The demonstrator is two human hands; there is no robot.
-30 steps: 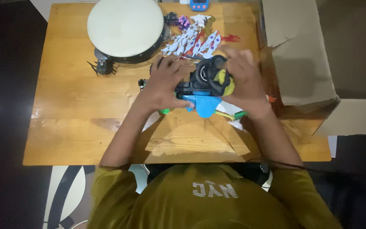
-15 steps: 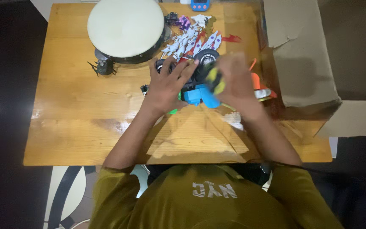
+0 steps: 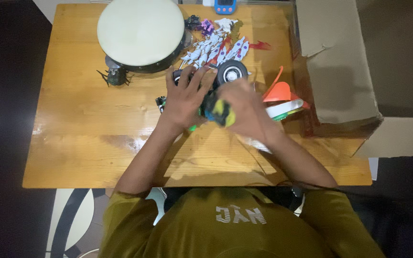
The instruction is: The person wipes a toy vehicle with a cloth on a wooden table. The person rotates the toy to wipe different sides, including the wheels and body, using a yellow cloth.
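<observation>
while the person is sitting at a wooden table (image 3: 87,143), its glossy orange-brown top is catching light along the near left part, and dark floor is showing on both sides of it. a round white drum (image 3: 141,32) is sitting at the far edge, with a small black spider-like toy (image 3: 115,76) just beside its near left rim. a spread of white and red plastic pieces (image 3: 218,48) is lying near the drum's right side, and a small blue gadget (image 3: 225,5) is sitting at the table's far rim. a big open cardboard box (image 3: 338,67) is standing at the right end of the table. red and white curved toy parts (image 3: 283,98) are lying between the hands and the box.

the left hand (image 3: 186,98) is lying with its fingers spread over the toy vehicle (image 3: 218,93), gripping its left side. the right hand (image 3: 244,107) is curling around the toy's near right side, blurred, with a yellow and blue part showing under its fingers. the toy is sitting mid-table, one black wheel (image 3: 232,71) pointing up.

against a second ago, the toy is turned: the blue plate that was facing the person is now mostly hidden, the wheel hub is showing, and the right hand is lower and nearer, uncovering the red parts.
</observation>
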